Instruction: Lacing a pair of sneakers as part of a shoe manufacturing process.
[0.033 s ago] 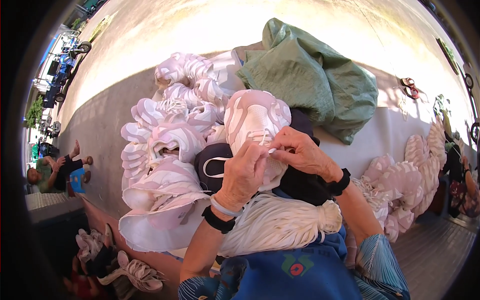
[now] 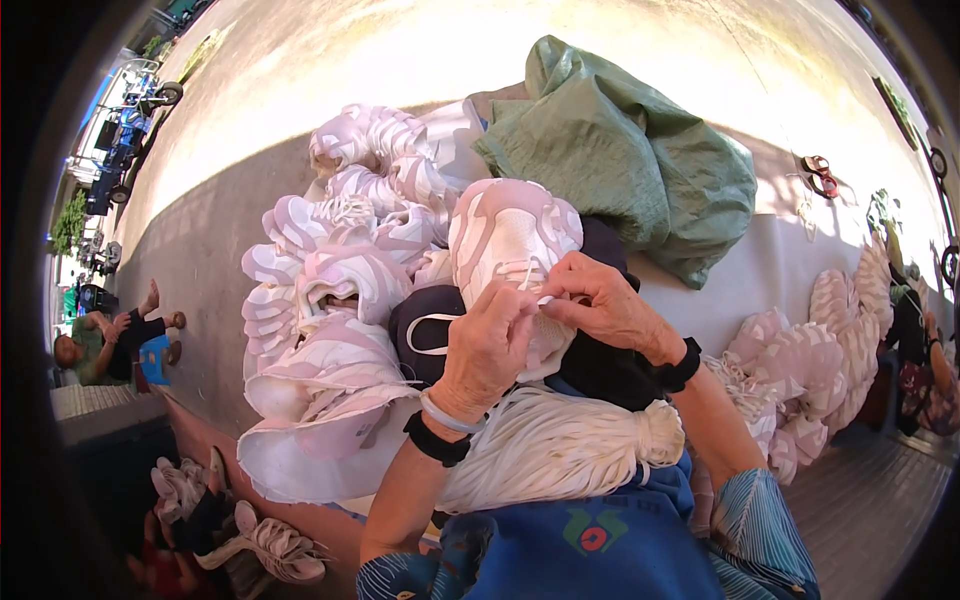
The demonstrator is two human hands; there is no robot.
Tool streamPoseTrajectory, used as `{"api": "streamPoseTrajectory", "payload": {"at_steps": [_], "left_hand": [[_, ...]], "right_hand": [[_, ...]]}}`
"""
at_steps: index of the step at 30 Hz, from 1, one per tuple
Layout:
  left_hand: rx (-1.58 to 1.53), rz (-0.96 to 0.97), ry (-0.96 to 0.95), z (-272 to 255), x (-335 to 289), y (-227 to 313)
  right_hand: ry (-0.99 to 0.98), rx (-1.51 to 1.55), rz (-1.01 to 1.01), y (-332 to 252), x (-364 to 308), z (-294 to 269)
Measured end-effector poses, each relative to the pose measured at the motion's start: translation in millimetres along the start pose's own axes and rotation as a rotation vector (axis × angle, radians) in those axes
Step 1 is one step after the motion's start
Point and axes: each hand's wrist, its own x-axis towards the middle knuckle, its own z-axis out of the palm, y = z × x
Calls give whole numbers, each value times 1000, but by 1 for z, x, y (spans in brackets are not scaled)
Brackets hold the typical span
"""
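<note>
A: Starting with the head view, the only one. Finding what at the hands?

B: Seeing both hands narrowed to fingertip pinches. Gripping a white lace (image 2: 545,300) with the right hand (image 2: 607,310); apparently pinching the same lace with the left hand (image 2: 488,338), though not making out every fingertip.

A: Locating the pink-and-white shoe upper (image 2: 515,235)?

B: Placing it directly under the fingertips, toe end away from the body, over dark cloth (image 2: 412,312), between the left heap (image 2: 355,285) of uppers and a green sheet (image 2: 650,160).

A: Judging how best to handle this?

B: Favouring a grip close to the lace's end, holding the strand flat and untwisted, steadying the upper with a spare finger, then evening the slack on both sides. Advising light tension only, for fear of puckering soft fabric. Not seeing any hole under the fingers, so not confirming alignment.

A: Counting now?

B: Counting two hands, one upper being worked, one bundle of white laces (image 2: 560,450) beside the blue apron (image 2: 600,555), one green sheet, two black wristbands (image 2: 437,441), one pale bangle (image 2: 447,415).

A: Numbering the heaps?

B: Listing one on the left, another on the right (image 2: 805,365); not managing a piece count in either, because of overlap. Noting also one pair of sandals (image 2: 826,185) and three other people, only partly showing: one sitting far left (image 2: 100,345), one lower left, one by the right edge.
</note>
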Motion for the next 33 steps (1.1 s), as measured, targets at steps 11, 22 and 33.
{"api": "streamPoseTrajectory", "payload": {"at_steps": [11, 22, 33], "left_hand": [[254, -247, -39, -19, -21, 9], [226, -293, -126, -23, -17, -6], [456, -217, -53, -47, -14, 8]], "right_hand": [[-37, 223, 151, -5, -1, -2], [-84, 360, 334, -9, -3, -7], [132, -410, -77, -21, -6, 23]]}}
